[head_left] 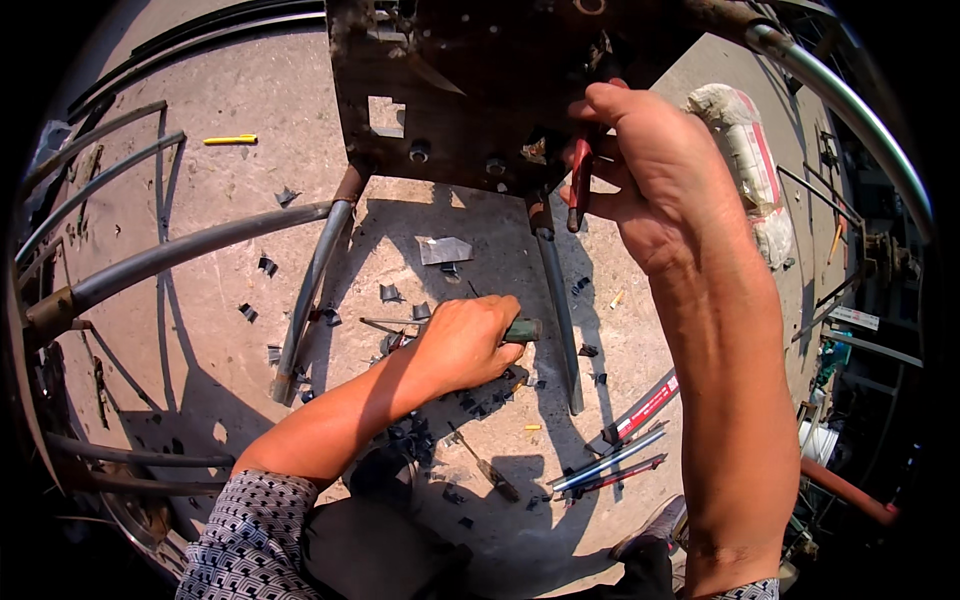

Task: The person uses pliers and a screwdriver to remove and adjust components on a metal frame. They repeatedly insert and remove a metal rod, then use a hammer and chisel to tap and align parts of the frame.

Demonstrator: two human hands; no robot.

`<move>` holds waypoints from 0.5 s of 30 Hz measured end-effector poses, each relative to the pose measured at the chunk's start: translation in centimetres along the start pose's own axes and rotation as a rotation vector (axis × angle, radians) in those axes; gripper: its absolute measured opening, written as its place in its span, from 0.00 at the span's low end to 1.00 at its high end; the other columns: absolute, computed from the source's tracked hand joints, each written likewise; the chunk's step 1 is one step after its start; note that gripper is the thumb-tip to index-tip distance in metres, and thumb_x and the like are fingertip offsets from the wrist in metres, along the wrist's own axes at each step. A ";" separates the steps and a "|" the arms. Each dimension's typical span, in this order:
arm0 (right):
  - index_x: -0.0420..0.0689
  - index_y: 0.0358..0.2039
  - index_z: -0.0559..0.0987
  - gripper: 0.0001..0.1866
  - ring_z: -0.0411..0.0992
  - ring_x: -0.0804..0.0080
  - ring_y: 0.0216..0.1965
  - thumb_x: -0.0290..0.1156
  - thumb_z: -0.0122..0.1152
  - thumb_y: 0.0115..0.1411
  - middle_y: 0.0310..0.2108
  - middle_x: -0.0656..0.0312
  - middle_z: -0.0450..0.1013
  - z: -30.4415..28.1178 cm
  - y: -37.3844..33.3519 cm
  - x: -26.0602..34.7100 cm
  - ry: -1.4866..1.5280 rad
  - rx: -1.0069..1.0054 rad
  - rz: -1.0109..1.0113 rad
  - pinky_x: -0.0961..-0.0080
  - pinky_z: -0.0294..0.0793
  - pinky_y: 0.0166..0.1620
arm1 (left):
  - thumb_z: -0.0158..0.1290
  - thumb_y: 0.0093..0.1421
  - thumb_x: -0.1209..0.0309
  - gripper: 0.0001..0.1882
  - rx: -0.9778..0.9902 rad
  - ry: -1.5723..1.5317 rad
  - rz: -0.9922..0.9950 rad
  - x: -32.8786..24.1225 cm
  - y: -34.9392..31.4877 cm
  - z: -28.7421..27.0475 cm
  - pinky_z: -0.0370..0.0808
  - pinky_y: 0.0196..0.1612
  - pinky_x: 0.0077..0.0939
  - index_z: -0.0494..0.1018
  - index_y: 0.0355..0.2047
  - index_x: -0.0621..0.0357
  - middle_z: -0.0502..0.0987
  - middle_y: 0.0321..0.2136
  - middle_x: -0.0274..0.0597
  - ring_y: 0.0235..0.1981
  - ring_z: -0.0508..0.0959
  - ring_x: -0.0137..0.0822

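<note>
My left hand point(468, 342) is closed around a screwdriver above the floor. Its dark green handle point(523, 330) sticks out on the right of the fist, and a thin shaft points left. Higher up, my right hand point(650, 150) grips a red-handled tool point(579, 180), held up to the lower right part of a brown metal plate point(460, 110). Fingers and shadow hide that tool's working end, so its kind is unclear. Square cut-outs and hex bolts point(419, 151) mark the plate, which stands on metal tube legs point(556, 310).
Black scraps point(390, 293) litter the floor around the legs. Another screwdriver point(485, 465) lies near me, beside several metal strips point(610, 460). A yellow marker point(230, 139) is at far left, a white bag point(745, 165) at right. Curved tubes point(190, 250) reach in from the left.
</note>
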State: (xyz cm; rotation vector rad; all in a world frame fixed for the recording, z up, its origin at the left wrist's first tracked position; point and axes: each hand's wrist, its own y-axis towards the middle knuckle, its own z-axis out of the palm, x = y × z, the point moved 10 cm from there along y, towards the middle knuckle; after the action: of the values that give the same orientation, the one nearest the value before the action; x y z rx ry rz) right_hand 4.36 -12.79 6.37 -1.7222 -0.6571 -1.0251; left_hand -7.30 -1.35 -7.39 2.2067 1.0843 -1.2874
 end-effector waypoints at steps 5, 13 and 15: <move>0.42 0.42 0.78 0.10 0.72 0.71 0.33 0.35 0.61 0.67 0.36 0.62 0.73 0.3 0.5 0.0 -0.072 0.052 0.018 0.61 0.77 0.37 | 0.63 0.55 0.66 0.15 0.024 0.008 -0.009 0.7 -0.1 0.8 0.76 0.37 0.54 0.71 0.32 0.63 0.79 0.30 0.57 0.34 0.80 0.63; 0.40 0.38 0.74 0.10 0.69 0.73 0.34 0.34 0.61 0.65 0.32 0.63 0.71 -0.8 1.6 -1.4 -0.076 -0.080 -0.149 0.62 0.74 0.36 | 0.63 0.57 0.65 0.16 0.113 0.061 -0.009 0.3 -0.3 1.9 0.77 0.40 0.53 0.71 0.35 0.64 0.79 0.32 0.58 0.36 0.80 0.63; 0.42 0.35 0.75 0.10 0.68 0.76 0.31 0.35 0.61 0.66 0.30 0.66 0.70 -0.2 0.5 -1.9 -0.077 -0.023 -0.106 0.67 0.72 0.34 | 0.63 0.58 0.64 0.16 0.172 0.091 -0.043 0.5 -0.5 1.6 0.77 0.42 0.53 0.71 0.36 0.64 0.80 0.34 0.58 0.37 0.81 0.62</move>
State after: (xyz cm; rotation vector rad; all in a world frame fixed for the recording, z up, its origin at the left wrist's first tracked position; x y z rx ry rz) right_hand 3.77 -13.06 4.51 -1.7699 -0.7962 -1.0467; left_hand -8.47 -1.82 -8.61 2.4009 1.0970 -1.3561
